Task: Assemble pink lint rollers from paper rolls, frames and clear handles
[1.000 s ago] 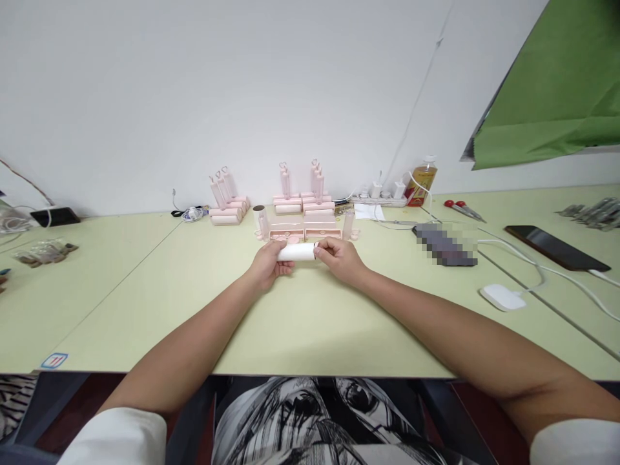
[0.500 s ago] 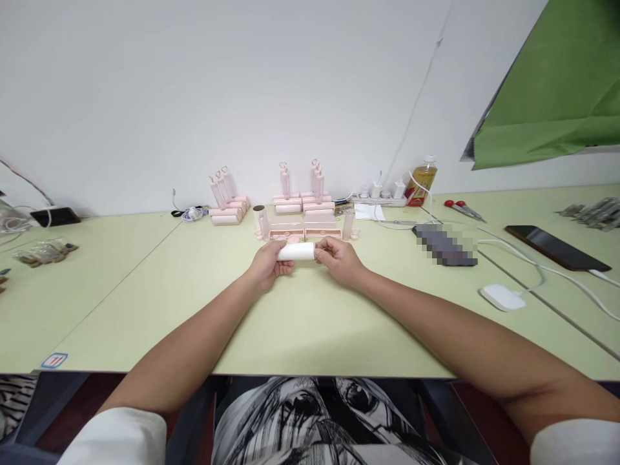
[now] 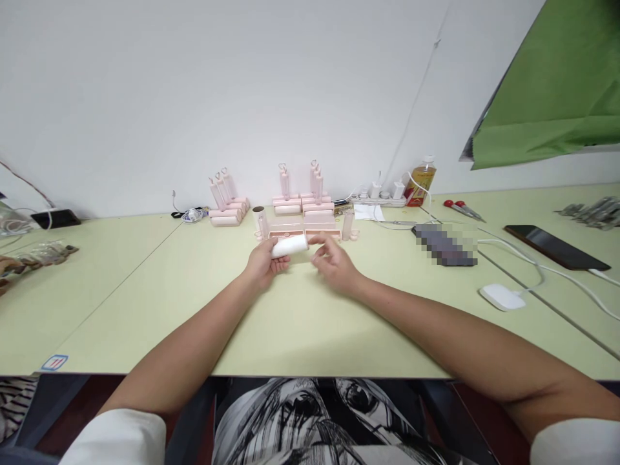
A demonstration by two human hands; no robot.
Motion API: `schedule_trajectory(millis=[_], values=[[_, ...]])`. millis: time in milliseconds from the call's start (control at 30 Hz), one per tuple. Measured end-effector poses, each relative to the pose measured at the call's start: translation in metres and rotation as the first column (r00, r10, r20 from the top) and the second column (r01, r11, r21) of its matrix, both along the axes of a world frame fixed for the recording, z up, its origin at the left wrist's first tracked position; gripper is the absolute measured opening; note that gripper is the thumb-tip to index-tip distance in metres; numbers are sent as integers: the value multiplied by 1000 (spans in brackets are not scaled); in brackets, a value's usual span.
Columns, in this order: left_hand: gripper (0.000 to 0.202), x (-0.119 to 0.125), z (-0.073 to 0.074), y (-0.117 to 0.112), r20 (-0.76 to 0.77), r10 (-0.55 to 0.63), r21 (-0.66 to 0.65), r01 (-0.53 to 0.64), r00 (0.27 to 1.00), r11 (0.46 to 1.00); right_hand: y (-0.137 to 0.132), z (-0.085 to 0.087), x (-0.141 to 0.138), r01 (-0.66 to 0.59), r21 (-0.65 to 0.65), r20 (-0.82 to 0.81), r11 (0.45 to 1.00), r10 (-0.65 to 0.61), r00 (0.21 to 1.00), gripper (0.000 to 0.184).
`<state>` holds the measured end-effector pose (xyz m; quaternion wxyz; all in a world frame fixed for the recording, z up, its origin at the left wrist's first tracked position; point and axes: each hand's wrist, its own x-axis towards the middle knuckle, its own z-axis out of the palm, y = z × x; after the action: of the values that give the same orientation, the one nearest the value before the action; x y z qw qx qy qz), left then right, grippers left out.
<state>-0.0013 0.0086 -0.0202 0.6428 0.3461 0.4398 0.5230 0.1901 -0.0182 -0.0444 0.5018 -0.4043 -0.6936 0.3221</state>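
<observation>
A white lint-roller refill roll (image 3: 289, 246) lies in my left hand (image 3: 261, 263), whose thumb and fingers wrap its left end. The roll is held above the table, with its right end tipped slightly up. Close to that end is my right hand (image 3: 335, 263), its fingers apart and bent, with nothing seen between them. Just behind the hands lie open pink roller cases (image 3: 323, 233), partly hidden by the roll and fingers. A brown-cored roll (image 3: 258, 213) stands upright at their left, and a clear pink handle (image 3: 347, 226) stands at their right.
Pink lint rollers (image 3: 225, 218) with upright handles stand along the wall. To the right are a power strip (image 3: 382, 200), a bottle (image 3: 420, 184), red-handled scissors (image 3: 462, 210), phones (image 3: 557, 247) and a white charger (image 3: 502, 298) with cables. Small bagged parts (image 3: 48, 254) lie far left.
My right fingers have come off the roll's right end and spread apart. My left hand has shifted slightly left, tilting the roll's right end up. At the far left edge, something like another person's fingers appears.
</observation>
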Motion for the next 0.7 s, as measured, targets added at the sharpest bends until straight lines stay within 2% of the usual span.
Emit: schedule_trajectory(millis=[67,133,233,300,367,500,600,700], values=[[26,0,2,-1,-3,32,-14,-32,999,999,-4,0,-4,-92,-51,60,995,94,994,40],[26,0,4,-3,14,1,-2,-1,1000,1000,-3,-1,-5,-73,-65,40,995,76,996,45],[27,2,7,-7,67,-160,75,155,985,985,4,-2,-2,-31,-108,-69,994,24,997,46],[28,3,7,-11,75,-247,135,235,966,962,9,-4,0,-28,-182,-146,983,1,989,43],[33,3,7,-14,46,-289,176,277,956,944,12,-4,0,-27,-270,-197,963,-28,980,41],[45,-2,4,-15,-125,-343,181,361,931,915,14,-2,1,23,-372,-192,928,-101,976,34],[54,-8,2,-14,-212,-459,149,493,863,857,12,1,1,36,-410,-171,911,-116,978,25],[68,-10,3,-17,-225,-593,142,628,773,765,10,2,1,5,-421,-179,907,-88,980,20]])
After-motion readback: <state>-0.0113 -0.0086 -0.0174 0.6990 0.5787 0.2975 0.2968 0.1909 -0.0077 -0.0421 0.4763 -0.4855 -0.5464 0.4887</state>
